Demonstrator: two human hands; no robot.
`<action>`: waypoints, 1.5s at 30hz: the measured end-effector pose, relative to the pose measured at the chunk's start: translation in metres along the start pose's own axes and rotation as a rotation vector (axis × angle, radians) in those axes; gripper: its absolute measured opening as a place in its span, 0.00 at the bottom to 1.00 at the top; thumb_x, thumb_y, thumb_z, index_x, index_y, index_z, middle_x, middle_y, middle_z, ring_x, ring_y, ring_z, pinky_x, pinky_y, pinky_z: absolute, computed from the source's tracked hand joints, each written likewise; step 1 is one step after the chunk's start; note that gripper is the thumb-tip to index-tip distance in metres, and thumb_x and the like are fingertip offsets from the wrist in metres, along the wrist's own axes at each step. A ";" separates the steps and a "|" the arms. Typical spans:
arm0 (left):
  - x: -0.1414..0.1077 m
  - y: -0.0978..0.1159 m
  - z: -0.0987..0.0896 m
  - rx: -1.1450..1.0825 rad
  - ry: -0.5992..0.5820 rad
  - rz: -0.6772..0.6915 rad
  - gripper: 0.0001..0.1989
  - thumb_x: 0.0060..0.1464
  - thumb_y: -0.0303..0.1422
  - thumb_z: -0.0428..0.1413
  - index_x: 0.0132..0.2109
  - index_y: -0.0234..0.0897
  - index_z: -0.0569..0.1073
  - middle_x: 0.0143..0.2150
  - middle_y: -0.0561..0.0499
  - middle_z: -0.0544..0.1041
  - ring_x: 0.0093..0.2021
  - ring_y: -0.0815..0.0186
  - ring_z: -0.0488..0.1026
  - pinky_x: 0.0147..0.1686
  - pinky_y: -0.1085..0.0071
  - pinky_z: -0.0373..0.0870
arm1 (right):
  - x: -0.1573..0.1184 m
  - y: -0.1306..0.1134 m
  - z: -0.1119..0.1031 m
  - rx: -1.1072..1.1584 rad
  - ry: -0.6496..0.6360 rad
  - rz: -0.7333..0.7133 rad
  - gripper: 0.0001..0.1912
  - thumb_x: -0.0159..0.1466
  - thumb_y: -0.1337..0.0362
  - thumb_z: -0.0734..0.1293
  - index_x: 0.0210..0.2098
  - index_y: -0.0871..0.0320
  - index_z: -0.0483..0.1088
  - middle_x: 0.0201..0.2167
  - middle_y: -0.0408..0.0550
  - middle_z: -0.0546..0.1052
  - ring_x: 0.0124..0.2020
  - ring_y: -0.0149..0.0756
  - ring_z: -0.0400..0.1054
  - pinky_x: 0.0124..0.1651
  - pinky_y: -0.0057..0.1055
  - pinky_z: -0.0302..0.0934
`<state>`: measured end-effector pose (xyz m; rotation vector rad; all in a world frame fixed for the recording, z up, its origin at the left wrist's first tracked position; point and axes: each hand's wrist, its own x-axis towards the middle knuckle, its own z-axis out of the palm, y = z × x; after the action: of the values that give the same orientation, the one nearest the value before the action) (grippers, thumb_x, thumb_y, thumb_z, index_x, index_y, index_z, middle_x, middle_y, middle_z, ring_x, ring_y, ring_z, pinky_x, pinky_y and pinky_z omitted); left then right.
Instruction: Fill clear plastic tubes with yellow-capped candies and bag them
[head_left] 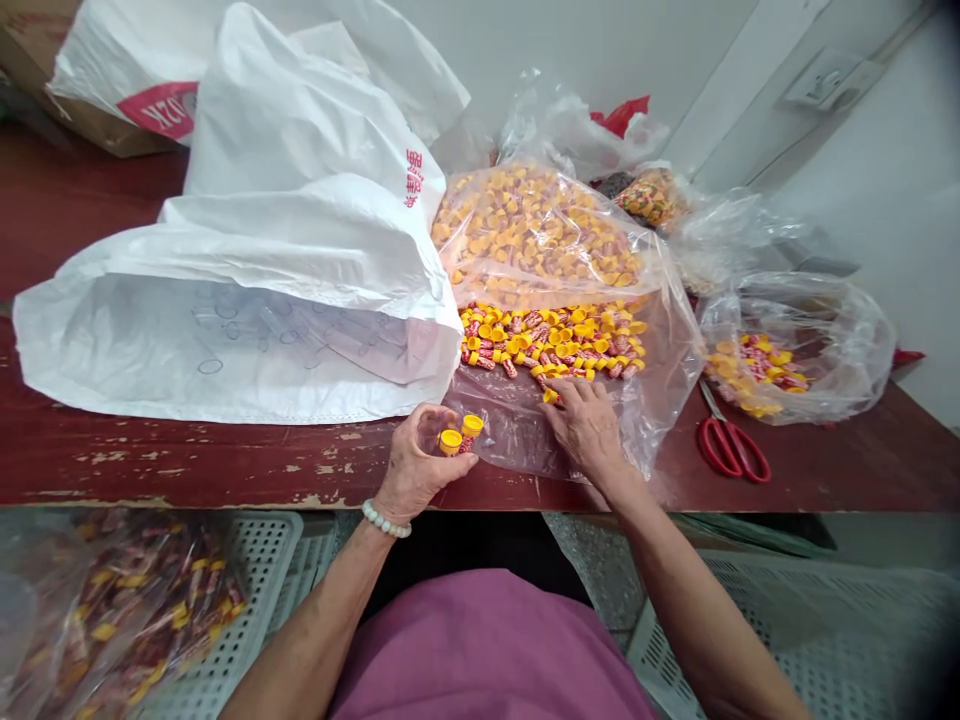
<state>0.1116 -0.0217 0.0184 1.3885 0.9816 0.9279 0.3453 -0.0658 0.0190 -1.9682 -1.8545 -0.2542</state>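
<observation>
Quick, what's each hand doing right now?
Left hand: closed, holding two yellow-capped pieces.
Right hand: at another yellow-capped piece; can't tell whether it's gripped.

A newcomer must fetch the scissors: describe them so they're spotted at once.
On the red table, find the right hand. Go right, past the big clear bag, to just in front of the smaller bag. There lie the scissors, set apart from the bags by red loop handles.

Caps [450, 442] in left hand [417, 458]: were yellow
Bracelet [385, 521] behind grip: was pale-beaded
Sack [285, 240] left of grip: was white, red-lettered
Scissors [727, 432] right of grip: had red handles
Tabletop [225, 455] under grip: was dark red
</observation>
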 end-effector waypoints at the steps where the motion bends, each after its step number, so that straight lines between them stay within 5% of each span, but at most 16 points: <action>1: -0.001 0.000 -0.001 0.036 -0.001 0.022 0.21 0.34 0.29 0.64 0.38 0.35 0.66 0.36 0.50 0.74 0.34 0.66 0.74 0.34 0.72 0.71 | 0.002 0.009 0.006 -0.048 -0.031 0.012 0.12 0.62 0.66 0.61 0.45 0.58 0.69 0.40 0.55 0.72 0.42 0.47 0.63 0.46 0.45 0.59; 5: -0.006 0.001 0.000 0.148 -0.035 0.070 0.20 0.36 0.28 0.63 0.40 0.36 0.66 0.37 0.50 0.74 0.35 0.65 0.74 0.34 0.72 0.71 | 0.004 0.009 0.011 0.092 0.001 0.068 0.09 0.63 0.65 0.60 0.40 0.57 0.70 0.36 0.53 0.72 0.39 0.43 0.65 0.42 0.40 0.61; 8: -0.007 0.001 0.003 0.189 -0.072 0.113 0.20 0.37 0.28 0.62 0.40 0.36 0.67 0.38 0.50 0.74 0.37 0.64 0.73 0.37 0.71 0.70 | 0.003 -0.024 -0.002 0.513 0.098 0.160 0.09 0.64 0.61 0.60 0.41 0.57 0.67 0.34 0.48 0.72 0.34 0.35 0.67 0.38 0.33 0.63; 12: -0.008 0.004 0.007 0.206 -0.158 0.122 0.20 0.37 0.28 0.62 0.41 0.36 0.67 0.37 0.50 0.74 0.34 0.66 0.72 0.34 0.72 0.69 | -0.003 -0.073 -0.017 0.932 0.032 0.162 0.09 0.65 0.59 0.61 0.42 0.55 0.64 0.34 0.44 0.71 0.31 0.29 0.67 0.33 0.27 0.63; 15: -0.009 0.009 0.008 0.214 -0.199 0.146 0.19 0.38 0.28 0.62 0.39 0.36 0.67 0.34 0.52 0.74 0.33 0.67 0.71 0.33 0.73 0.68 | -0.007 -0.086 -0.022 0.868 -0.018 0.022 0.07 0.64 0.60 0.61 0.40 0.55 0.66 0.36 0.46 0.72 0.35 0.31 0.67 0.39 0.31 0.64; 19: -0.009 0.012 0.007 0.138 -0.218 0.113 0.18 0.37 0.27 0.62 0.38 0.36 0.66 0.33 0.53 0.72 0.32 0.69 0.70 0.32 0.74 0.67 | -0.008 -0.076 -0.029 0.756 -0.080 -0.145 0.13 0.66 0.56 0.58 0.45 0.54 0.66 0.50 0.52 0.68 0.53 0.39 0.61 0.55 0.42 0.56; 22: -0.008 0.012 0.006 -0.007 -0.228 0.004 0.20 0.35 0.27 0.63 0.38 0.36 0.66 0.33 0.54 0.72 0.32 0.69 0.70 0.33 0.73 0.68 | -0.009 -0.066 -0.029 0.659 -0.145 -0.262 0.33 0.55 0.43 0.66 0.53 0.55 0.60 0.59 0.57 0.58 0.60 0.48 0.52 0.59 0.48 0.52; 25: -0.010 0.010 0.006 -0.238 -0.262 -0.143 0.21 0.35 0.25 0.64 0.39 0.36 0.66 0.32 0.55 0.71 0.30 0.71 0.69 0.32 0.73 0.68 | -0.012 -0.065 -0.021 0.502 -0.206 -0.384 0.47 0.45 0.41 0.71 0.57 0.55 0.55 0.62 0.59 0.54 0.61 0.51 0.50 0.59 0.51 0.50; 33: -0.016 0.001 0.018 -0.615 -0.212 -0.319 0.20 0.31 0.20 0.63 0.36 0.33 0.68 0.29 0.56 0.70 0.29 0.73 0.67 0.29 0.76 0.65 | -0.011 -0.080 -0.002 0.560 -0.120 -0.347 0.31 0.46 0.60 0.71 0.48 0.56 0.59 0.51 0.55 0.68 0.51 0.45 0.63 0.51 0.43 0.57; 36: -0.015 0.000 0.020 -0.622 -0.197 -0.325 0.21 0.31 0.21 0.64 0.36 0.33 0.68 0.30 0.56 0.71 0.29 0.73 0.67 0.30 0.76 0.65 | -0.009 -0.080 -0.004 0.570 -0.108 -0.322 0.29 0.46 0.60 0.70 0.46 0.56 0.61 0.48 0.53 0.70 0.48 0.43 0.65 0.50 0.41 0.58; 42: -0.010 0.003 0.020 -0.553 -0.144 -0.256 0.19 0.32 0.22 0.66 0.35 0.33 0.69 0.30 0.55 0.73 0.30 0.71 0.69 0.32 0.75 0.67 | -0.016 -0.080 0.000 0.476 -0.019 -0.272 0.34 0.52 0.61 0.69 0.56 0.58 0.56 0.60 0.57 0.60 0.58 0.43 0.57 0.55 0.40 0.56; 45: -0.009 0.004 0.024 -0.523 -0.127 -0.248 0.20 0.30 0.22 0.66 0.34 0.33 0.69 0.29 0.56 0.73 0.29 0.72 0.69 0.31 0.76 0.67 | -0.020 -0.082 0.002 0.422 0.038 -0.250 0.31 0.54 0.58 0.67 0.55 0.55 0.58 0.57 0.54 0.65 0.56 0.42 0.61 0.55 0.40 0.56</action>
<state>0.1310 -0.0384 0.0212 0.8518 0.7253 0.8224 0.2627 -0.0813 0.0237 -1.4439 -1.9387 0.0288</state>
